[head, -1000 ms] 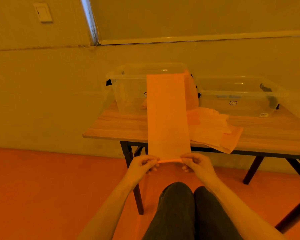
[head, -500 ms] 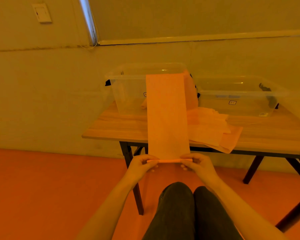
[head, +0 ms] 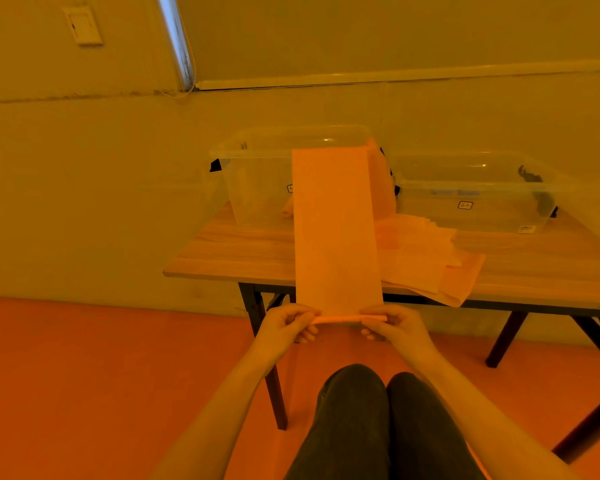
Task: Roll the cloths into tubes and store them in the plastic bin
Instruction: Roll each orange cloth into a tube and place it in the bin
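Two hands, left and right, each pinch one end of the thin roll just begun on the cloth stretched beyond them toward the bins, so uneven turning could make it cone-shaped or loose.

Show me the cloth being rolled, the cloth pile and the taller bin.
cloth (head: 335, 230), head view, middle of the flat strip
cloth pile (head: 416, 258), head view, top sheet
taller bin (head: 257, 188), head view, front wall
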